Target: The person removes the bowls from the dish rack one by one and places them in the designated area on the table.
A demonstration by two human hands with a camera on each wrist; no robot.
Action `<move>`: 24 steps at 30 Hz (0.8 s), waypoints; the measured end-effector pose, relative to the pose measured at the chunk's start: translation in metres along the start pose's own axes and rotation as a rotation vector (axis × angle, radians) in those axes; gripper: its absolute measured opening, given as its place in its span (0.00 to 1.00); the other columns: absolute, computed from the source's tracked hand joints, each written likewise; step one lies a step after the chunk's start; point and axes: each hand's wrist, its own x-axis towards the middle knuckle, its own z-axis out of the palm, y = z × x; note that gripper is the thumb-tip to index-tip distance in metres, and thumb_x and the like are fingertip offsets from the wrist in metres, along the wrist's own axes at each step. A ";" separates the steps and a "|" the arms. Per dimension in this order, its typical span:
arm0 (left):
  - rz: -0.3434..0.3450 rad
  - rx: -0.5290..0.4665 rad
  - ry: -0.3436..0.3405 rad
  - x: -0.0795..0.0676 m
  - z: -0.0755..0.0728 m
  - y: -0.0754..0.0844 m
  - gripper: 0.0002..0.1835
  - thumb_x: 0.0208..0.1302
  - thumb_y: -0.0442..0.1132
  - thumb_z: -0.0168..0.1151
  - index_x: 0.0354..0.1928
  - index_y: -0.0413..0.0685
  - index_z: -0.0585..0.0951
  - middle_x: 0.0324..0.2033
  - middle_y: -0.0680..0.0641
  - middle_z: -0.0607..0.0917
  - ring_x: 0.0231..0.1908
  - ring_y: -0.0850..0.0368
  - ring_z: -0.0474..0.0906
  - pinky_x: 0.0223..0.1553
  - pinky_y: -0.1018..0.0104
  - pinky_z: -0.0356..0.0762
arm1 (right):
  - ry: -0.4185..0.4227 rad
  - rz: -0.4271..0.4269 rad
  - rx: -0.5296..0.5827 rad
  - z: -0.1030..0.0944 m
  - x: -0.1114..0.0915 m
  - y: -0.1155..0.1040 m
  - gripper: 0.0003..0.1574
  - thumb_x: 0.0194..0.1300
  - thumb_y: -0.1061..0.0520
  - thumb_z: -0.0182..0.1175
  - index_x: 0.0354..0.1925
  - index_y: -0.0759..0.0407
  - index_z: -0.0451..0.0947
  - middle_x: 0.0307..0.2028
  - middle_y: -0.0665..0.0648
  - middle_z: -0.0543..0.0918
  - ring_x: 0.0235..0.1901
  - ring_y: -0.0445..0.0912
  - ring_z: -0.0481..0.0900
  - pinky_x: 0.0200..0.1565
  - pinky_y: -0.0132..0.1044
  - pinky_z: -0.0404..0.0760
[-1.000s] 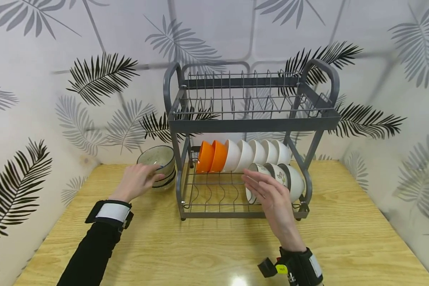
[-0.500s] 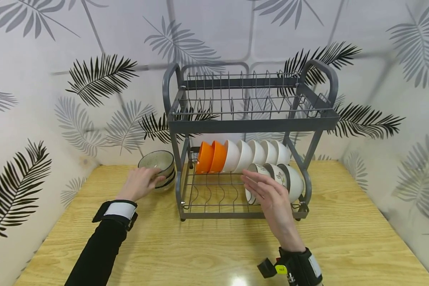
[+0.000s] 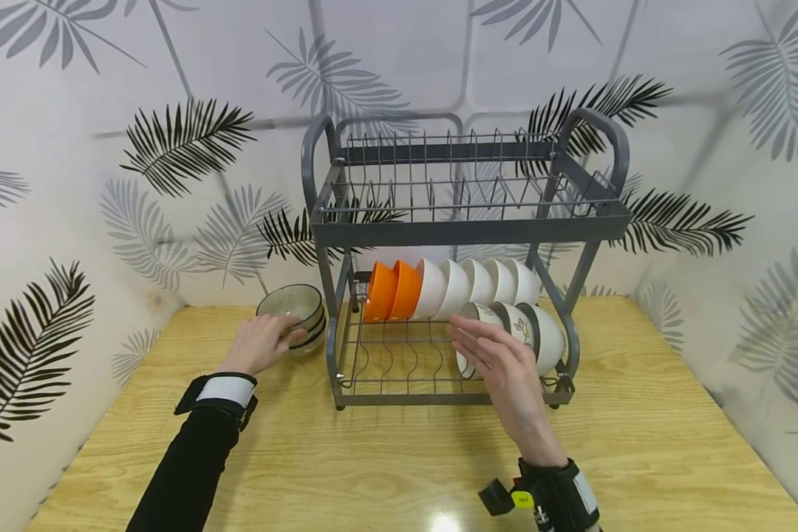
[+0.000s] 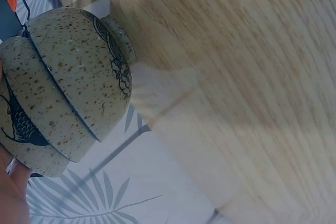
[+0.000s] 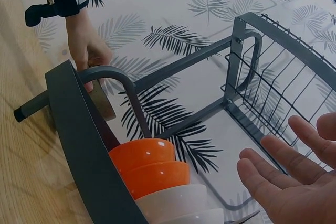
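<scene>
Left of the rack stands a stack of speckled beige bowls (image 4: 73,56) with dark rims, nested upright on the table. My left hand (image 3: 256,343) grips the top bowl (image 3: 292,298) at its near side, thumb against the outside. In the left wrist view a fish-like dark drawing shows on that bowl, and only part of the hand appears at the lower left. My right hand (image 3: 505,369) holds nothing, its fingers extended beside the patterned white bowls (image 3: 549,341) at the rack's front right, partly covering them. The right wrist view shows this right hand (image 5: 294,184) with spread fingers.
A grey two-tier dish rack (image 3: 472,235) stands against the patterned wall. On its lower tier, two orange bowls (image 3: 380,292) and several white bowls (image 3: 455,290) lean in a back row. The upper wire tier (image 3: 439,185) overhangs them. Wooden table (image 3: 386,465) extends in front.
My left hand has shifted slightly right and settled lower at the top speckled bowl, which tipped level a little. My right hand stays in place.
</scene>
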 end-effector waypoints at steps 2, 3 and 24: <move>0.001 0.006 0.003 0.000 0.000 -0.001 0.10 0.67 0.47 0.64 0.35 0.48 0.85 0.18 0.49 0.81 0.21 0.52 0.79 0.19 0.60 0.70 | 0.001 -0.001 -0.003 0.000 0.000 0.000 0.24 0.80 0.60 0.43 0.64 0.73 0.71 0.59 0.49 0.84 0.62 0.44 0.81 0.68 0.38 0.76; -0.002 0.008 0.004 0.000 0.000 0.000 0.11 0.67 0.47 0.64 0.36 0.48 0.86 0.19 0.49 0.82 0.22 0.51 0.80 0.19 0.60 0.70 | 0.002 -0.002 -0.005 0.000 0.000 0.000 0.24 0.80 0.60 0.43 0.64 0.74 0.71 0.59 0.49 0.84 0.62 0.44 0.81 0.68 0.38 0.77; 0.008 -0.010 -0.010 -0.001 0.002 0.003 0.13 0.70 0.45 0.63 0.45 0.42 0.87 0.32 0.44 0.91 0.35 0.42 0.87 0.51 0.43 0.80 | 0.053 -0.022 -0.037 -0.002 0.001 0.000 0.23 0.80 0.61 0.43 0.63 0.76 0.71 0.57 0.48 0.85 0.60 0.43 0.82 0.67 0.38 0.76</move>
